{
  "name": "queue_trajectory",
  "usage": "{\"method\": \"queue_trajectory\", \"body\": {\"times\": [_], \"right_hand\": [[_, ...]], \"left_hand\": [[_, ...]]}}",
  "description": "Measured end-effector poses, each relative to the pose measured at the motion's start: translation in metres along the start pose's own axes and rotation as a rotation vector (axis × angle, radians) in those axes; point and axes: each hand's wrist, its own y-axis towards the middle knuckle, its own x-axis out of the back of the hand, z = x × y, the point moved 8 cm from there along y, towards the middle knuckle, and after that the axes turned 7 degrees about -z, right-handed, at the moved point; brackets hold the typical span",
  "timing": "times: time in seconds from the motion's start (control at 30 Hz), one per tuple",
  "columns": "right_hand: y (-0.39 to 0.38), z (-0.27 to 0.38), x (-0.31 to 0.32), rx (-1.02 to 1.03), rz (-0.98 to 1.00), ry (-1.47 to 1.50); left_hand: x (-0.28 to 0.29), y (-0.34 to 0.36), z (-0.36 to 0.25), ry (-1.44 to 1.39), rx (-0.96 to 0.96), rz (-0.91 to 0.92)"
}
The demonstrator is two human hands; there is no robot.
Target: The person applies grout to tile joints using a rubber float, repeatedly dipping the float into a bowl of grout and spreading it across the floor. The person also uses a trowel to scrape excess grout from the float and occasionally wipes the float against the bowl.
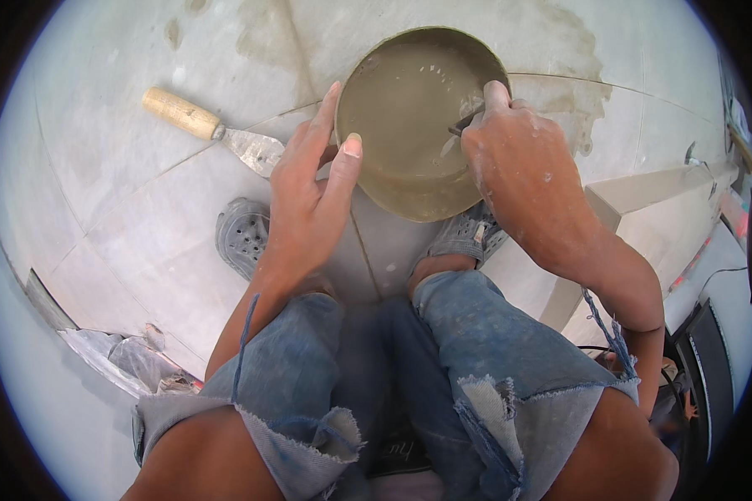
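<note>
A round bucket [393, 190] stands between my feet, holding a greyish-brown, wet-looking mix [414, 104]. My left hand [309, 188] rests against the bucket's left side, its thumb and fingers stretched apart along the wall. At the right rim, my right hand [522, 159] is closed around a thin dark tool [463, 126] that dips toward the mix. Most of that tool is hidden by the hand, so I cannot tell its kind. Left of the bucket lies a scraper [194, 119] with a wooden handle and a mix-smeared metal blade pointing toward my left hand.
Large pale floor tiles [134, 242] show dark joints and damp stains. My grey clogs [244, 234] flank the bucket. A pale raised block [643, 217] stands to the right. Crumpled plastic [138, 359] lies at the lower left, and a dark panel [703, 367] at the lower right.
</note>
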Motion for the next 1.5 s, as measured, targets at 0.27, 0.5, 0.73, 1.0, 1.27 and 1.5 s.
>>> {"method": "queue_trajectory", "body": {"times": [0.27, 0.5, 0.73, 1.0, 1.27, 1.5], "right_hand": [[0.024, 0.013, 0.001, -0.023, -0.015, -0.016], [0.013, 0.021, -0.002, -0.037, -0.082, 0.302], [0.009, -0.009, -0.008, -0.477, -0.519, 1.245], [-0.027, -0.012, -0.063, -0.926, -0.87, 1.44], [0.0, -0.014, -0.057, -0.872, -0.711, 1.433], [0.011, 0.026, -0.046, -0.678, -0.574, 1.816]], "left_hand": [[0.001, -0.007, 0.016, -0.079, 0.147, -0.006], [-0.006, -0.004, 0.017, -0.2, 0.214, 0.063], [-0.01, -0.01, 0.009, -0.306, 0.187, 0.126], [-0.024, -0.013, 0.005, -0.299, 0.154, 0.228], [-0.032, -0.016, 0.01, -0.304, 0.19, 0.32], [-0.034, -0.015, 0.011, -0.336, 0.212, 0.323]]}}
